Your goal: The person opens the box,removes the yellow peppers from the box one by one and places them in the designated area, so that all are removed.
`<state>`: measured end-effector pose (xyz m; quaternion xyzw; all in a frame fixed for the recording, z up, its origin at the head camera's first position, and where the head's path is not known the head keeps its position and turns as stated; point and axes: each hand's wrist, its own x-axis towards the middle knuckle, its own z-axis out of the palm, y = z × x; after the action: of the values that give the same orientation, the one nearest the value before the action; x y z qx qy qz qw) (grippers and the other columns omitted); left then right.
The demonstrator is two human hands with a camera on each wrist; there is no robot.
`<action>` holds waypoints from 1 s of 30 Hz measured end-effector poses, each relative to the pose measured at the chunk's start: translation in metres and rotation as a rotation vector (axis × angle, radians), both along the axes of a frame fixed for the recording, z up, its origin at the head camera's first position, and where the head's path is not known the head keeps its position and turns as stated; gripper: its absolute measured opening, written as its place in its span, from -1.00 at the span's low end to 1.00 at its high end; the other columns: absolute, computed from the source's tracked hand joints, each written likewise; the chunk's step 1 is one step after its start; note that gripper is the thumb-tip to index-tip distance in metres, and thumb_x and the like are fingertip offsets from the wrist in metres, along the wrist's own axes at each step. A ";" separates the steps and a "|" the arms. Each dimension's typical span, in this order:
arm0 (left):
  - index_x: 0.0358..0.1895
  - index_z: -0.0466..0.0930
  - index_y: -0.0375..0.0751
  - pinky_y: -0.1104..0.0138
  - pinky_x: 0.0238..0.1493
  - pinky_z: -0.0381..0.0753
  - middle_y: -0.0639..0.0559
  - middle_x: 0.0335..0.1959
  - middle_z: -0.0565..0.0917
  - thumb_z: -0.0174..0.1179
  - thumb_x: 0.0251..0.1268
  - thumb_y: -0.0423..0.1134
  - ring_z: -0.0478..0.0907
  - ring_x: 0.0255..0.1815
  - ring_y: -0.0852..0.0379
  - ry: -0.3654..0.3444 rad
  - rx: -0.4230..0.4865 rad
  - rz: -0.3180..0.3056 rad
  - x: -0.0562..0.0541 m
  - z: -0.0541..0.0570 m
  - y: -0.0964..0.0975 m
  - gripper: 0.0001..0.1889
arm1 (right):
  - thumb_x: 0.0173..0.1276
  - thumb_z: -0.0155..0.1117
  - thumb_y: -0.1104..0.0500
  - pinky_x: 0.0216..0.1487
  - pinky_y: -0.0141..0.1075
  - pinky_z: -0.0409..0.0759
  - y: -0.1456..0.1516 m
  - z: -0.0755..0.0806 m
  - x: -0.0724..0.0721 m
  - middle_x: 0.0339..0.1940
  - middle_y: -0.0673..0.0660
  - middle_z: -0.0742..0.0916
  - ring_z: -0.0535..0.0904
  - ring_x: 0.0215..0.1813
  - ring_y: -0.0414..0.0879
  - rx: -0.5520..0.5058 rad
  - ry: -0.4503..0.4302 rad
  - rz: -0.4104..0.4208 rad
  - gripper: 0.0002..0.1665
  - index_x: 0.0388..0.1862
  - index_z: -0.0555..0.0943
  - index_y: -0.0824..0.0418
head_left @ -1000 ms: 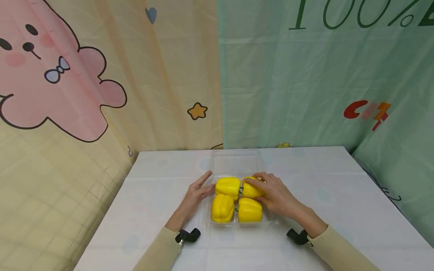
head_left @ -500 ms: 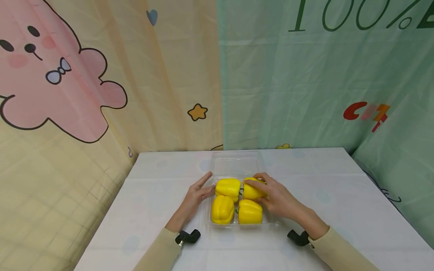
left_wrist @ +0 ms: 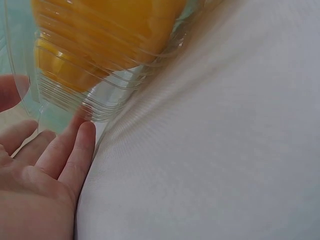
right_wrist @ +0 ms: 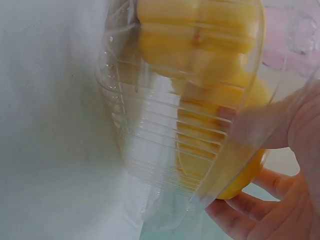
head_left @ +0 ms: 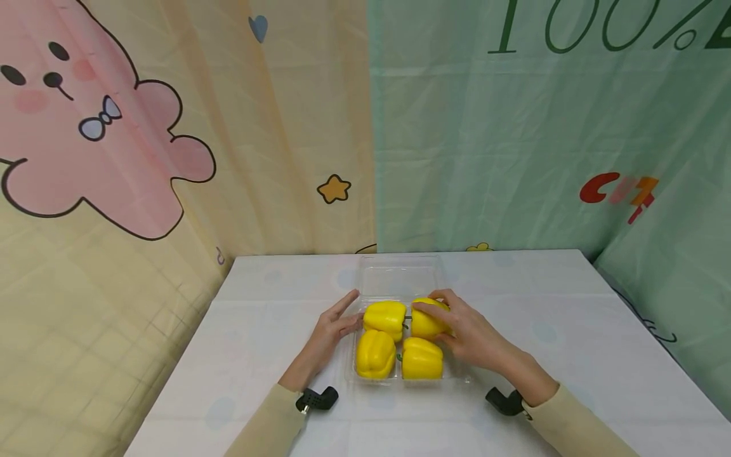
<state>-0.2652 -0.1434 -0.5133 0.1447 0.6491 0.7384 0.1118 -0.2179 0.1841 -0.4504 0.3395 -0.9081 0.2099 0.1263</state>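
Note:
A clear plastic clamshell box [head_left: 455,373] lies on the table with its lid [head_left: 398,279] folded back. Several yellow bell peppers sit in it: one at the back left [head_left: 384,317], one at the front left [head_left: 375,355], one at the front right [head_left: 422,358]. My right hand [head_left: 474,336] grips the bell pepper at the back right [head_left: 425,320], fingers over its top and thumb at its near side. Outstretched fingers of my left hand [head_left: 327,333] touch the box's left side. In the left wrist view, the ribbed wall [left_wrist: 95,107] meets those fingertips.
A white cloth [head_left: 274,355] covers the table. Printed curtains, one cream [head_left: 297,127] and one green [head_left: 485,146], hang behind its back edge. Each wrist carries a black camera mount, one on the left [head_left: 316,398] and one on the right [head_left: 505,401].
My right hand and the bell pepper in it have shifted very slightly. My left hand stays against the box, and the other bell peppers keep their places.

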 end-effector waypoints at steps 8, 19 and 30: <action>0.56 0.22 0.01 0.23 0.29 0.50 0.11 0.57 0.19 0.09 0.50 -0.28 0.46 0.36 -0.09 0.020 0.011 0.002 0.003 0.000 -0.003 -0.39 | 0.13 0.55 0.39 -0.11 -0.24 0.67 0.000 0.004 0.001 0.32 0.10 0.40 0.53 -0.04 -0.08 0.000 0.021 -0.015 0.09 0.50 0.33 -0.36; 0.57 0.22 0.02 0.21 0.31 0.48 0.11 0.58 0.16 0.08 0.52 -0.23 0.46 0.36 -0.06 0.021 -0.032 -0.016 0.001 0.000 -0.005 -0.40 | 0.18 0.53 0.34 -0.08 -0.24 0.66 0.004 0.004 0.000 0.37 0.06 0.36 0.58 -0.02 -0.10 -0.062 -0.040 -0.016 0.00 0.48 0.36 -0.32; 0.57 0.20 -0.03 0.19 0.31 0.48 0.09 0.58 0.16 0.09 0.51 -0.23 0.45 0.37 -0.07 0.022 -0.026 -0.017 0.002 0.001 -0.001 -0.39 | 0.13 0.58 0.29 0.00 -0.10 0.68 0.011 0.011 0.002 0.33 0.04 0.44 0.60 0.06 -0.01 -0.091 -0.046 -0.037 -0.11 0.41 0.44 -0.13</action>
<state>-0.2630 -0.1442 -0.5119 0.1570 0.6586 0.7272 0.1130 -0.2158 0.1954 -0.4395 0.3118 -0.9065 0.2561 0.1247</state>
